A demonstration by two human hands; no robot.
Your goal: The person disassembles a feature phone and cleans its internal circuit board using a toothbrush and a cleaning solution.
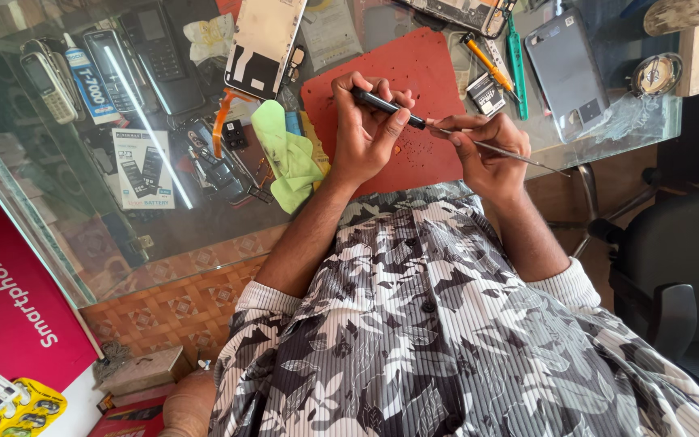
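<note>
Black-handled screwdriver [386, 103] sits over the near edge of the red work mat [422, 73], held in the left hand [366, 133], fingers wrapped closed round the handle, thumb along the shaft end. Its metal tip meets the right hand [483, 150], which is pinched shut on thin metal tweezers [519, 156]; the tweezer points stick out past the near edge of the glass countertop [204, 235], over open floor. Cannot tell whether anything small is caught between the tools. Mat surface near the hands is bare apart from small specks. Just left of the left hand, touching the mat's edge: crumpled green cloth [289, 154]. Further left on the glass: orange flex cable [222, 121], white phone back panel [262, 44], black keypad phones [135, 61], silver keypad phone [48, 81], glue tube [89, 81]. Right of the mat: orange-handled screwdriver [487, 63], teal pry tool [517, 69], small battery [489, 93], grey phone lying back up [568, 73] near the right edge, round tape roll [657, 74] at the right corner. Countertop doubles as a glass display case: a boxed battery pack [143, 168] and loose parts show beneath the pane. Bottom left corner of the view, below the counter: blister pack of small items [30, 409]. Black chair [673, 267] stands right of the counter.
</note>
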